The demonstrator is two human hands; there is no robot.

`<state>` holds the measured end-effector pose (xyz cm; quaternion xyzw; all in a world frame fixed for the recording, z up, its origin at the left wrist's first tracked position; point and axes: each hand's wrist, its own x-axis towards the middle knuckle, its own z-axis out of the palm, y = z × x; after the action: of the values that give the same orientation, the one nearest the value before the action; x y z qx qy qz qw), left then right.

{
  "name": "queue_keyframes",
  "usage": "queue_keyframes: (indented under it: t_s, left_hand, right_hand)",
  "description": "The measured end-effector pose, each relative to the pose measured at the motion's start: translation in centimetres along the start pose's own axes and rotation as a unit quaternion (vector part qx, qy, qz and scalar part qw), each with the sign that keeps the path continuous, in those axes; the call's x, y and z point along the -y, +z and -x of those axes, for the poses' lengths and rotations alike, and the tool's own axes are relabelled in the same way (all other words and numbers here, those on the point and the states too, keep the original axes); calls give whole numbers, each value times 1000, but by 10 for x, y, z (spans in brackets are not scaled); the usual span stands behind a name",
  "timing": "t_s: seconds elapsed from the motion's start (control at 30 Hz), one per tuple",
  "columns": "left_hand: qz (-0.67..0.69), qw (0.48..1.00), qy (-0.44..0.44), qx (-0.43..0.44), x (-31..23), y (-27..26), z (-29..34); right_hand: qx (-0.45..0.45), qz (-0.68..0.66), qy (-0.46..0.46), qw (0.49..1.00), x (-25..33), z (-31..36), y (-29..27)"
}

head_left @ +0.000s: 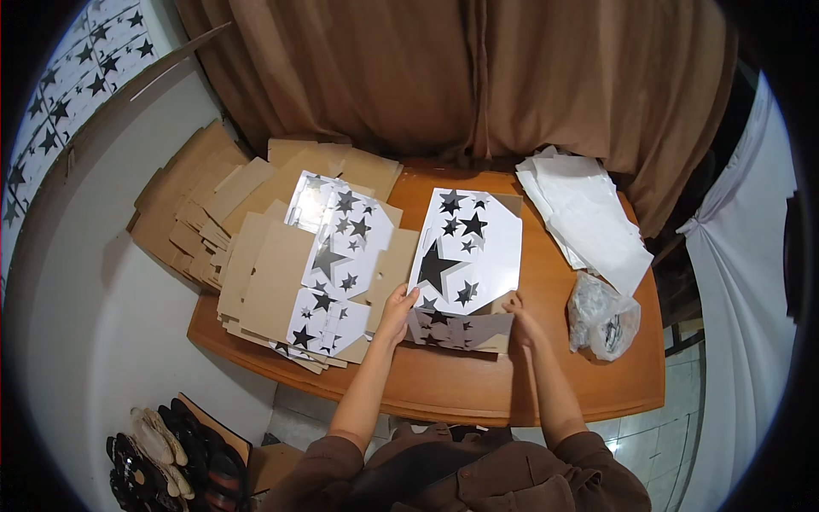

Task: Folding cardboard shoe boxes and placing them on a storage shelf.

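The left hand [396, 314] pinches the left side of a star-patterned cardboard sheet [469, 249] mid-way along the bench [426, 386], its bent flap [465, 331] toward the front edge; whether the right hand [525, 324], at the flap's right end, pinches, I cannot tell.

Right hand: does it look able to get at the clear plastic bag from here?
Probably yes. The right hand is at the right side of the star-print box, and only tabletop shows between it and the clear plastic bag. It may need to leave the box first.
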<state>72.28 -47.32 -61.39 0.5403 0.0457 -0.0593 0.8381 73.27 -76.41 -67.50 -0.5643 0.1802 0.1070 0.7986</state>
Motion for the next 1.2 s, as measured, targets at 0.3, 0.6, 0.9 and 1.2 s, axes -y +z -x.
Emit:
queue_keyframes:
  t_s: [0.3,0.6,0.9,1.2]
  left_hand:
    - [-186,977,-91,59,25,74,14]
    - [-413,900,85,109,9,150,-37]
    - [-281,931,-26,230,0,145,0]
    - [-237,927,-69,283,64,102,73]
  right_hand:
    - [50,200,-85,975,95,38,-41]
    - [4,362,-172,916,133,74,7]
    - [-90,451,-208,863,169,105,-21]
    - [-199,572,-202,770,142,86,-40]
